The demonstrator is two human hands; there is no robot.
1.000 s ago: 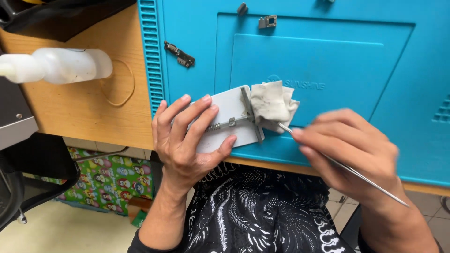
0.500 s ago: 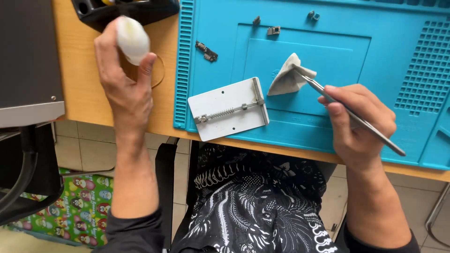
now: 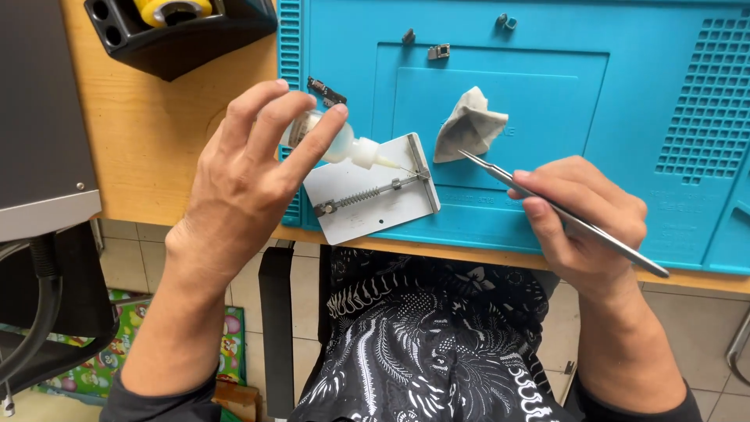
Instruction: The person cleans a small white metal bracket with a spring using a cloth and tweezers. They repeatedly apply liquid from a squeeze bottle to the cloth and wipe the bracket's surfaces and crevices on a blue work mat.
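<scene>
The left hand [image 3: 242, 180] grips a translucent white plastic squeeze bottle [image 3: 332, 141], tilted so its fine nozzle meets the flat white spring-clamp holder plate [image 3: 373, 190] on the ridged blue rubber mat [image 3: 547, 117]. The right hand [image 3: 582, 223] pinches slim steel tweezers [image 3: 558, 211], pointing toward a crumpled grey cloth [image 3: 469, 125].

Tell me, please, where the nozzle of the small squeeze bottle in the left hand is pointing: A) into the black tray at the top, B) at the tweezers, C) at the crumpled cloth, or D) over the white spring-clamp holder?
D: the left hand tilts the squeeze bottle so its nozzle tip hangs over the white spring-clamp holder, apart from the crumpled cloth and the tweezers in the right hand.
</scene>
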